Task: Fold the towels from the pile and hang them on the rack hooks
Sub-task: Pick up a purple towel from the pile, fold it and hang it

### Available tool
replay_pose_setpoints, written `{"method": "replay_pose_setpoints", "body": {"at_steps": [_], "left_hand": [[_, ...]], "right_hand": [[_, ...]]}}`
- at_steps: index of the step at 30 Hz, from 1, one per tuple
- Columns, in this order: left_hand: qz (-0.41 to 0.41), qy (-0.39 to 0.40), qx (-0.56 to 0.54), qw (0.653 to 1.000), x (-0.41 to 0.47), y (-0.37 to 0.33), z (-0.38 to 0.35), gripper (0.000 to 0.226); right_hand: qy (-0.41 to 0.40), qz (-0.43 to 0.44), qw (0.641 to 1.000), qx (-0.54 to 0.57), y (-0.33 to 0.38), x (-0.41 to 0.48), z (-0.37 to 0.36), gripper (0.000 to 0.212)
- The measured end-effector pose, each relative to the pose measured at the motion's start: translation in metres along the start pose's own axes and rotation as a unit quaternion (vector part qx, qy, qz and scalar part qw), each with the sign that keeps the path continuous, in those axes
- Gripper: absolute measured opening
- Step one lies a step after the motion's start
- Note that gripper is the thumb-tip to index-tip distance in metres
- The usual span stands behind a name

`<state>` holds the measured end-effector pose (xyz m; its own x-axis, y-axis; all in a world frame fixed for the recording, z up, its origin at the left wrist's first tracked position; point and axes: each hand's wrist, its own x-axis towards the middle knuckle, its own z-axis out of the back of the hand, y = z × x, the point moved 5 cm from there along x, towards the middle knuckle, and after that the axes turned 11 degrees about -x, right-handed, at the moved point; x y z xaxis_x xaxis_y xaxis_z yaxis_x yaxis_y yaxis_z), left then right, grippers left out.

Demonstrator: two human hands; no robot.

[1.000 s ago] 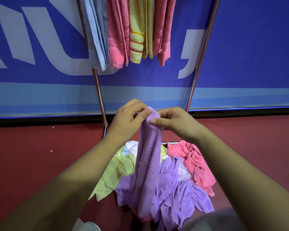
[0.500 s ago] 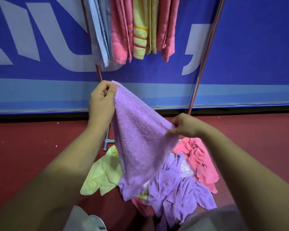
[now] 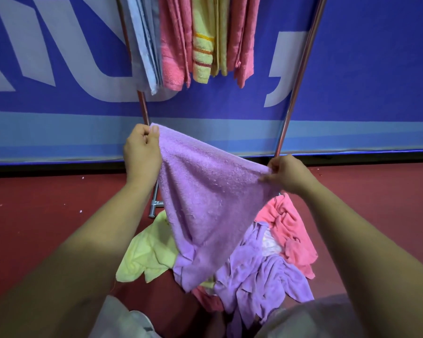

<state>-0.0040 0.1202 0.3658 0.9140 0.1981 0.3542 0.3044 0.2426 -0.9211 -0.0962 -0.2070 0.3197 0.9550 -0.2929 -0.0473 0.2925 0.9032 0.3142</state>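
Your left hand (image 3: 142,150) pinches one top corner of the purple towel (image 3: 205,198), fingers curled round the edge. Your right hand (image 3: 287,175) pinches the far end of that edge, held lower. The cloth hangs between them in a slack triangle, its lower tip sagging onto the pile (image 3: 266,269).

To fold it well, I'd level your hands and draw the top edge taut. Lift until the tip clears the heap, so it drags nothing up, then bring corner to corner.

Below, a yellow towel (image 3: 147,254) and a pink towel (image 3: 288,230) lie crumpled in the pile on the red floor (image 3: 47,211). The rack (image 3: 296,93) stands just behind, against the blue banner (image 3: 364,69). The hung towels (image 3: 200,45) crowd its left side, and free room looks likelier to the right. The hooks themselves are out of view.
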Motion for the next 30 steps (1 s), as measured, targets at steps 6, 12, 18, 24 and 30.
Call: {"method": "replay_pose_setpoints", "body": {"at_steps": [6,12,18,24,30], "left_hand": [[0.009,-0.015,0.008,1.000,-0.007,-0.006,-0.003,0.029],[0.008,0.055,0.000,0.998,-0.013,-0.016,-0.012,0.010],[-0.010,0.262,-0.063,0.963,-0.035,-0.026,-0.041,0.025],[-0.014,0.392,-0.076,0.917,-0.059,-0.039,-0.056,0.013],[0.007,0.459,-0.084,0.884,-0.069,-0.030,-0.060,0.053]], "right_hand": [[-0.085,-0.014,0.978,0.190,0.018,-0.006,0.025,0.026],[-0.027,-0.021,0.909,0.416,0.044,-0.015,0.036,0.015],[0.048,-0.015,0.873,0.486,0.057,-0.025,0.025,0.031],[0.141,0.020,0.809,0.570,0.076,-0.037,0.023,0.023],[0.133,0.063,0.802,0.579,0.083,-0.040,0.022,0.020]]}}
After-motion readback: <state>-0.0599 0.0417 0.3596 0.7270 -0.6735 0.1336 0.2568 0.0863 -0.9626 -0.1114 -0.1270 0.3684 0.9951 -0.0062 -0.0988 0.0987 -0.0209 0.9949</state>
